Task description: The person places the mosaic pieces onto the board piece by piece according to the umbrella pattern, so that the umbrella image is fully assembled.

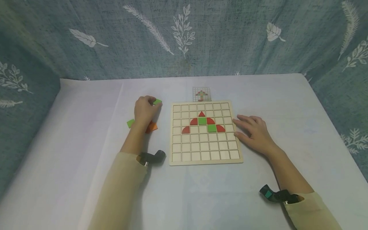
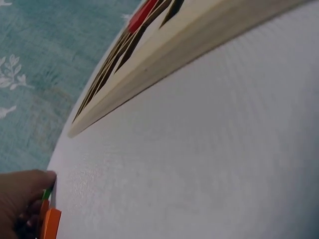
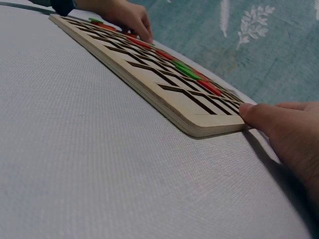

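My left hand (image 1: 143, 110) is left of the board, pinching a green square tile (image 1: 157, 101) between thumb and fingers. Under and beside that wrist lie loose pieces: another green tile (image 1: 130, 123) and an orange piece (image 1: 154, 126), with some red partly hidden by the arm. The wooden grid board (image 1: 191, 156) holds a red triangle (image 1: 202, 114), several red quarter-round pieces (image 1: 186, 129) and two green squares (image 1: 212, 128). My right hand (image 1: 256, 132) rests at the board's right edge, fingers loosely spread; in the right wrist view its thumb (image 3: 256, 113) touches the rim.
A small pattern card (image 1: 202, 94) with a coloured figure on a grid lies just behind the board. White cloth (image 1: 184, 198) covers the table, and a leaf-patterned teal curtain (image 1: 224, 38) hangs behind it. Black wrist cameras (image 1: 153, 157) are on both wrists.
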Demonstrator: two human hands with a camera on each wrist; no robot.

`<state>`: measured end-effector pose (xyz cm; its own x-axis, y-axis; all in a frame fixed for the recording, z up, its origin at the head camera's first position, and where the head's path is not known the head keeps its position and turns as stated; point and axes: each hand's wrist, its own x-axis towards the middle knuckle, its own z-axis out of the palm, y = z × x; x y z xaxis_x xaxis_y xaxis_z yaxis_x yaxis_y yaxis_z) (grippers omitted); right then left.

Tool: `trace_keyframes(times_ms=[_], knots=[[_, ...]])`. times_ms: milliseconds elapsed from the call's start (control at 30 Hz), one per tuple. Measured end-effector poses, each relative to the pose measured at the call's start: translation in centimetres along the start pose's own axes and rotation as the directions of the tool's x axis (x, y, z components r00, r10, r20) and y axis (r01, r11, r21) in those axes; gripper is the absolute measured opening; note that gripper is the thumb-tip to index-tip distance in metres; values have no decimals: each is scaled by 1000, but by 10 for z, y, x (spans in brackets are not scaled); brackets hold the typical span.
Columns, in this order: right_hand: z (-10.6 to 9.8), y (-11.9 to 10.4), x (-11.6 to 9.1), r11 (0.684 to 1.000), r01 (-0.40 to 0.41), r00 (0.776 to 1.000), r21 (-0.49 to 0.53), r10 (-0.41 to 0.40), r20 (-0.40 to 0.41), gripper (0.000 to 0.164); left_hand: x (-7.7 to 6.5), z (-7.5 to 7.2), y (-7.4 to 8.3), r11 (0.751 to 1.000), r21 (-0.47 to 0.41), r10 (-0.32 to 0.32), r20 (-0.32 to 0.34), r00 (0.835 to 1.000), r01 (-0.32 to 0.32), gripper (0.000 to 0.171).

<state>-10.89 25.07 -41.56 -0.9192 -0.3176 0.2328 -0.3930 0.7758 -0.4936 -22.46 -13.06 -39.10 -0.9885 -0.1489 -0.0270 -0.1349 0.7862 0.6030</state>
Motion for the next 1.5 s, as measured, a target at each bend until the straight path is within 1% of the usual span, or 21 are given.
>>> trace_keyframes(times_ms=[67,167,267,333,500,600,700,767,833,867,933,1000,1067,1100,1167,1267,1400,1500], knots=[[0,0,0,1000,3,1000,-1,-3,0,46,0,0,0,999,32,8,19,1000,-9,42],[0,0,0,1000,2,1000,-3,-2,-4,45,-1,-1,-2,996,70,48,52,997,-51,40],[-1,-1,-1,1000,4,1000,0,-4,-11,45,-3,-2,-3,993,68,97,65,993,-101,40],[-1,-1,-1,1000,9,1000,3,-9,-15,45,-6,-2,-3,988,56,141,53,989,-144,38],[0,0,0,1000,18,1000,6,-17,-20,45,-16,-2,0,972,-20,234,15,972,-233,35],[-1,-1,0,1000,16,1000,9,-15,-12,46,-24,-3,5,959,-98,271,23,962,-267,33],[-2,-2,0,1000,4,1000,5,-4,0,46,-29,-4,11,939,-180,306,58,950,-292,33],[-2,-2,0,1000,-6,1000,1,6,8,46,-31,-4,14,929,-222,325,103,940,-297,34],[-3,-2,0,1000,-9,1000,-3,9,10,46,-33,-3,18,923,-246,339,164,926,-295,34],[-3,-2,0,1000,-10,1000,-5,10,9,46,-33,-2,19,920,-259,349,197,916,-295,33],[-3,-2,0,1000,-11,1000,-3,11,11,46,-35,-1,22,907,-290,382,262,886,-305,31],[-2,-1,0,1000,-9,1000,-4,9,11,46,-35,2,24,887,-322,430,313,847,-331,28],[-2,-1,0,1000,-10,1000,-5,10,11,46,-36,5,26,869,-351,466,351,812,-347,28],[-2,-1,0,1000,-10,1000,-4,10,11,46,-37,7,27,861,-362,483,362,797,-358,29],[-1,-1,-1,1000,-10,1000,-1,10,11,46,-38,10,28,849,-373,507,379,774,-373,29],[-1,-1,-1,1000,-12,1000,3,12,10,46,-41,15,30,836,-378,534,403,743,-397,29],[-1,0,0,1000,-8,1000,8,8,9,46,-46,20,31,806,-361,589,417,692,-469,30],[-1,0,0,1000,-1,1000,10,1,8,46,-48,24,30,775,-337,632,402,663,-535,32]])
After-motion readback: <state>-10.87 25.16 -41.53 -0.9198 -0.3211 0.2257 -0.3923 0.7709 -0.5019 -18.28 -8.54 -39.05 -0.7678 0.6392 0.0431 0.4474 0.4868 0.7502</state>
